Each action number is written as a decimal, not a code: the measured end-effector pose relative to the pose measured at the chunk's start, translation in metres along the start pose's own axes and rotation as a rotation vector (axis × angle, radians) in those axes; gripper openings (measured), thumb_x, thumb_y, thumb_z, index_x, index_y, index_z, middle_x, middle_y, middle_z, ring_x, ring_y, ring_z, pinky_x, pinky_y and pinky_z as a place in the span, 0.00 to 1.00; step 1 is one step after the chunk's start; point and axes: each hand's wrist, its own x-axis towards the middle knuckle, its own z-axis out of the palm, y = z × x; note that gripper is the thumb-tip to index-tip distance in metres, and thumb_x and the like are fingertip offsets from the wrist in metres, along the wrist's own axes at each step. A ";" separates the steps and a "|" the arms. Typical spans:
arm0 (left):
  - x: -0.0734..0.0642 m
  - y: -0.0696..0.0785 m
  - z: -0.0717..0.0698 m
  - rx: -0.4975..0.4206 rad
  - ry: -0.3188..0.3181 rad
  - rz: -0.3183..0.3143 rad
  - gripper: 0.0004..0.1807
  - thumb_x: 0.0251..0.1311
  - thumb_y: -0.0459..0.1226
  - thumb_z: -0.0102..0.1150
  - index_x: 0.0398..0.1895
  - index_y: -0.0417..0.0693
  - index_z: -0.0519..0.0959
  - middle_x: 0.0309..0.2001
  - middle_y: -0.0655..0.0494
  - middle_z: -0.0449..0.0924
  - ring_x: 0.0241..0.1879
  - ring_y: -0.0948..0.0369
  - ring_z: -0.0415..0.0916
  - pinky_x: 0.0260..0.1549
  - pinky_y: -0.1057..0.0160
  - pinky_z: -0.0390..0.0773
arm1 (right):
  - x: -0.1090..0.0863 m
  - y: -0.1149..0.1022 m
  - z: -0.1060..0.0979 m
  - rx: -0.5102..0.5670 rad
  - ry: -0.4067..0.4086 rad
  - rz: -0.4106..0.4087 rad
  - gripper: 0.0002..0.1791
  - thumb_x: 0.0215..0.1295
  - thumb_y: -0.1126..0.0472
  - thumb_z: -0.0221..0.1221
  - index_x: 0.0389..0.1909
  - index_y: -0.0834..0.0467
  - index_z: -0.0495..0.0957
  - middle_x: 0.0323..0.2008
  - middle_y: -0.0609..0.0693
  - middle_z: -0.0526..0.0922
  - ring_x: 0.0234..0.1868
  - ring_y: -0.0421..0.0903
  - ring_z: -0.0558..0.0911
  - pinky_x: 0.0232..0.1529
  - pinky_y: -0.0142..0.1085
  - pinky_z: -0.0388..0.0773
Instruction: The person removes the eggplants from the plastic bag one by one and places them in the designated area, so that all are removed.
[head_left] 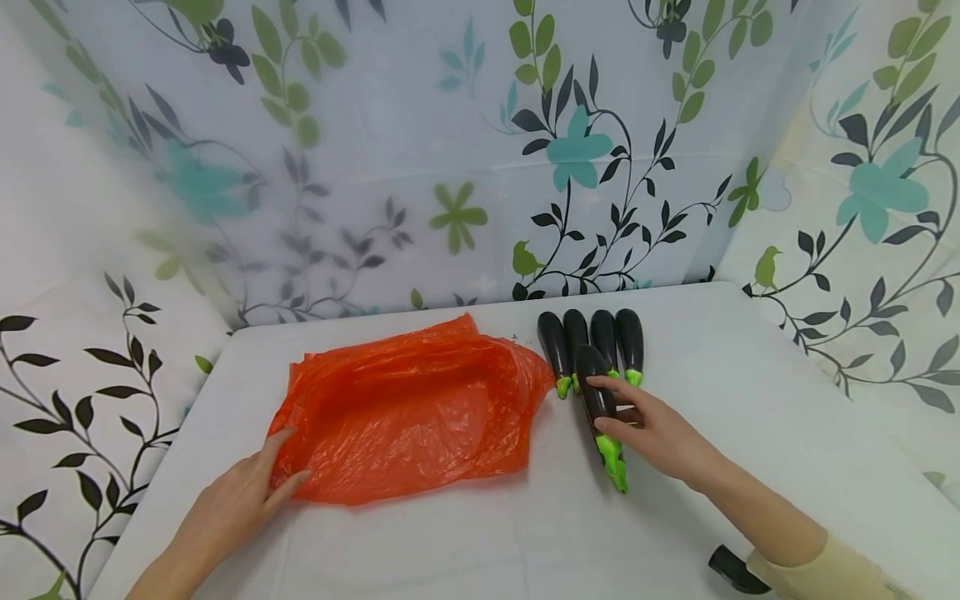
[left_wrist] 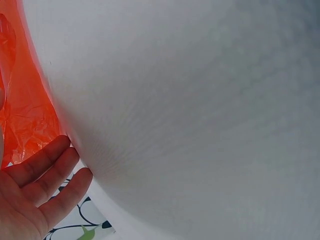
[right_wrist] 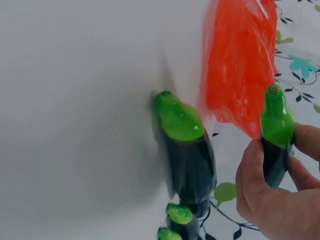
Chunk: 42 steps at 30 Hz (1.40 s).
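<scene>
An orange-red plastic bag [head_left: 412, 425] lies spread on the white table, its mouth partly raised. My left hand [head_left: 232, 500] rests at the bag's left edge, thumb and index finger apart on the film; in the left wrist view the fingers of the left hand [left_wrist: 40, 192] look straight beside the bag [left_wrist: 30, 115]. With thumb and fingers, my right hand [head_left: 660, 429] grips a dark eggplant [head_left: 596, 392] with a bright green stem end, tilted stem toward me. That eggplant [right_wrist: 277, 125] shows between the fingertips in the right wrist view.
Several more eggplants [head_left: 553, 342] lie side by side at the back of the table, just right of the bag. A black cylindrical object [head_left: 735, 571] is by the right sleeve. Leaf-patterned curtains [head_left: 457, 217] stand behind and beside the table [head_left: 420, 550].
</scene>
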 end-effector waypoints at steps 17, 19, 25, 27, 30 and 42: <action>-0.001 -0.001 0.001 -0.005 0.015 0.011 0.40 0.62 0.59 0.58 0.67 0.46 0.59 0.50 0.36 0.79 0.44 0.40 0.79 0.35 0.38 0.80 | -0.015 0.022 -0.018 -0.047 0.021 0.042 0.32 0.69 0.51 0.59 0.72 0.49 0.61 0.64 0.66 0.67 0.59 0.61 0.75 0.50 0.52 0.78; 0.000 -0.001 0.001 -0.006 0.018 0.014 0.39 0.62 0.58 0.59 0.67 0.46 0.59 0.49 0.37 0.79 0.43 0.40 0.79 0.35 0.38 0.80 | -0.015 0.025 -0.018 -0.054 0.023 0.048 0.32 0.70 0.51 0.59 0.72 0.49 0.61 0.65 0.67 0.66 0.59 0.62 0.75 0.50 0.53 0.78; -0.001 -0.001 0.001 -0.004 0.012 0.011 0.39 0.62 0.59 0.58 0.67 0.46 0.59 0.50 0.37 0.79 0.44 0.39 0.78 0.35 0.38 0.80 | -0.016 0.034 -0.018 -0.060 0.015 0.063 0.33 0.69 0.51 0.59 0.72 0.50 0.61 0.66 0.68 0.65 0.58 0.63 0.75 0.49 0.55 0.78; -0.001 -0.001 0.001 -0.004 0.013 0.011 0.39 0.62 0.59 0.58 0.67 0.46 0.59 0.50 0.36 0.79 0.44 0.39 0.78 0.35 0.38 0.80 | -0.016 0.037 -0.018 -0.061 0.011 0.068 0.33 0.69 0.51 0.59 0.72 0.50 0.61 0.66 0.68 0.65 0.58 0.63 0.76 0.49 0.55 0.78; -0.001 -0.001 0.000 -0.004 0.017 0.014 0.39 0.62 0.58 0.58 0.67 0.46 0.59 0.50 0.37 0.79 0.44 0.39 0.78 0.35 0.38 0.80 | -0.017 0.039 -0.017 -0.057 0.007 0.072 0.33 0.70 0.51 0.59 0.72 0.51 0.61 0.66 0.68 0.65 0.58 0.62 0.76 0.50 0.55 0.77; 0.000 -0.001 -0.001 -0.003 -0.018 -0.003 0.41 0.61 0.61 0.56 0.68 0.46 0.58 0.51 0.35 0.78 0.45 0.38 0.78 0.35 0.37 0.80 | -0.017 0.046 -0.012 -0.049 -0.015 0.083 0.32 0.69 0.54 0.60 0.71 0.52 0.62 0.66 0.70 0.65 0.57 0.62 0.77 0.47 0.51 0.80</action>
